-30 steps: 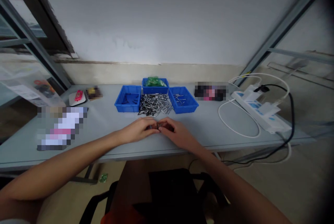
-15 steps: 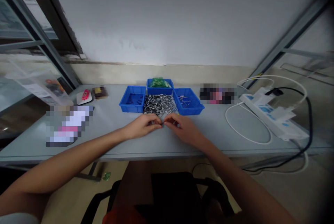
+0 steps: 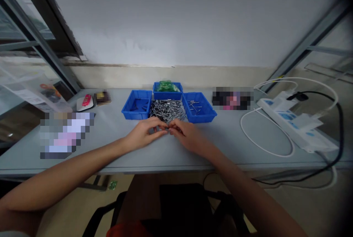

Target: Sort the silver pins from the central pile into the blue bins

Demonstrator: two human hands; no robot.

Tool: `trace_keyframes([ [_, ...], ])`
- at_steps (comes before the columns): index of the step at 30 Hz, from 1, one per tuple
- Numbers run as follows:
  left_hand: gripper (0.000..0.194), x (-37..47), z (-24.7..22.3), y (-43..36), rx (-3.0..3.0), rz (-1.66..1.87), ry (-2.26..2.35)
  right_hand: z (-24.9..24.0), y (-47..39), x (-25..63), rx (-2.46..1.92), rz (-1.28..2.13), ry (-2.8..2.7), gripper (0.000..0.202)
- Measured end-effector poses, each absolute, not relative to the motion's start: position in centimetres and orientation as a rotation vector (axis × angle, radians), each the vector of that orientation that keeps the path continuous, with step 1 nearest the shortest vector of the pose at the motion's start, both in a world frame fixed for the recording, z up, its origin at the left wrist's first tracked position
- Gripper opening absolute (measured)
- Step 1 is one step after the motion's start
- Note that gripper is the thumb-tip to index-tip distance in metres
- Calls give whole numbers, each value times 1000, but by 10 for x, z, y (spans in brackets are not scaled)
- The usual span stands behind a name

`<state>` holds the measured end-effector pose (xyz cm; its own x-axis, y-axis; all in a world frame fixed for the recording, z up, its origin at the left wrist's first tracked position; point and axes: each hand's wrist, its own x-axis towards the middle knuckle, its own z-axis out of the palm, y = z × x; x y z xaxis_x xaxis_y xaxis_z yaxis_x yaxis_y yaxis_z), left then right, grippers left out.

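Note:
My left hand [image 3: 146, 132] and my right hand [image 3: 186, 134] meet at the fingertips, just in front of a heap of thin silver metal pins [image 3: 167, 110] on the table. Both are closed in a pinch. Whatever lies between the fingers is too small to make out. Left of the heap stands a blue bin [image 3: 128, 113] with a few small dark pieces inside. On its right, another blue bin [image 3: 202, 118] holds several silver pins. Behind the heap, a third blue bin [image 3: 168, 96] contains green plastic packets [image 3: 167, 86].
A white power strip [image 3: 298, 124] with plugs and looping cables lies on the right of the grey table [image 3: 110, 163]. To the left are a blurred-out flat item [image 3: 67, 135], a pink object [image 3: 86, 100] on a white pad, and a clear plastic container [image 3: 35, 89].
The fingertips of both hands have drawn closer together and now touch. The view has shifted slightly; bins and heap look otherwise the same.

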<state>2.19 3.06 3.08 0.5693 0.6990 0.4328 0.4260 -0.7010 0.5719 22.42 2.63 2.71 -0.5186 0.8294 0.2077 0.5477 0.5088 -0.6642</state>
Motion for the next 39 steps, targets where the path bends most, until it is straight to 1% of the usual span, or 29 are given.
trace_keyframes([
  [3, 18, 21, 30, 31, 2367, 895, 892, 23, 25, 222, -1112, 745, -2257, 12],
  [8, 15, 23, 32, 28, 2152, 929, 925, 20, 23, 218, -1108, 655, -2251, 14],
  [12, 14, 24, 35, 27, 1991, 910, 986, 19, 22, 219, -1082, 525, -2178, 20],
  [16, 17, 23, 35, 27, 2003, 774, 986, 16, 21, 219, -922, 362, -2254, 27],
  [21, 18, 23, 33, 29, 2017, 719, 979, 12, 23, 219, -815, 215, -2350, 27],
  [32, 25, 24, 33, 32, 1808, 712, 992, 17, 18, 217, -941, 277, -2300, 17],
  [39, 25, 22, 30, 32, 1905, 739, 1009, 20, 19, 217, -974, 287, -2303, 15],
])
